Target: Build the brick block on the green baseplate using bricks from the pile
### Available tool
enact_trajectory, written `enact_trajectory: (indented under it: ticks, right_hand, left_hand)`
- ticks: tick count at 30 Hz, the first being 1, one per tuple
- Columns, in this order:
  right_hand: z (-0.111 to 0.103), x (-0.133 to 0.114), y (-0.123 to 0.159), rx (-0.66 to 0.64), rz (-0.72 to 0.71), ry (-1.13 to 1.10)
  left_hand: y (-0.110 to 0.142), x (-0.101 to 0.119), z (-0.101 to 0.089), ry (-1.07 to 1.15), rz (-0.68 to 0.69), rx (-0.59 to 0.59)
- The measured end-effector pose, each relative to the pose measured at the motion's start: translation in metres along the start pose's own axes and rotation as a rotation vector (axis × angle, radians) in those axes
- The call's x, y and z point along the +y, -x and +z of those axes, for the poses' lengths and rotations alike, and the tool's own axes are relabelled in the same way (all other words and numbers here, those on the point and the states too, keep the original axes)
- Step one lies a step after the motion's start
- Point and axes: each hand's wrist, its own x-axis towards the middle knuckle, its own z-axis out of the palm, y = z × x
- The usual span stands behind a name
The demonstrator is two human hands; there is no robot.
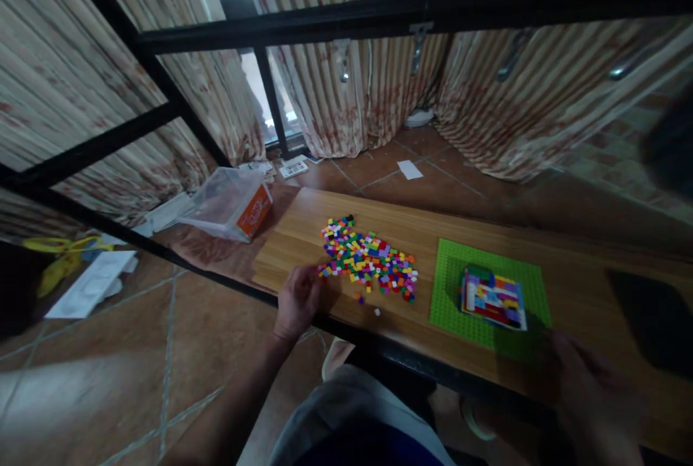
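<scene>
The left hand (299, 296) is at the near edge of the wooden table (295, 228), its fingers curled in at the left end of a pile of small bricks (368, 257). Whether its fingertips meet or pinch a brick, I cannot tell. The right hand (590, 372) is by the near right corner of a green studded board (449, 293); it is dark and blurred, so I cannot tell whether its fingers are apart or together, or whether it holds anything.

The loose bricks lie spread on the table between the left hand and the green board, in red, yellow, blue, green, orange, purple, pink and white. A white brick (377, 312) lies on its own just off the near side of the pile. On the green board sits a roughly rectangular block of joined bricks (492, 296), its top a patchwork of many colours. A flat dark thing (652, 318) lies on the table to the right of the board.

Beyond the left end of the table is a clear plastic box (224, 199) with an orange label. A white sheet of paper (410, 169) lies on the tiled floor (135, 350) behind the table, in front of the long striped curtains (379, 105), and black metal bars (346, 24) cross the view above
</scene>
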Motion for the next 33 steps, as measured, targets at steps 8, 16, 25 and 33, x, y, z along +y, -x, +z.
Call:
enact_trajectory:
  ticks: [8,16,25,33]
  right_hand:
    - [0.027,-0.043,-0.012,-0.122,-0.050,-0.068]
    - [0.037,-0.042,-0.018,-0.173,-0.065,-0.051]
    - [0.037,-0.043,-0.017,-0.177,-0.071,-0.040]
    - [0.035,-0.052,-0.008,-0.172,-0.068,0.006]
  left_hand:
    - [0.000,-0.017,0.003,-0.050,-0.104,-0.019]
    - [0.000,-0.020,0.005,-0.054,-0.132,-0.047]
    - [-0.001,-0.018,0.005,-0.084,-0.088,-0.047]
    - [-0.001,-0.018,0.006,-0.056,-0.076,-0.042]
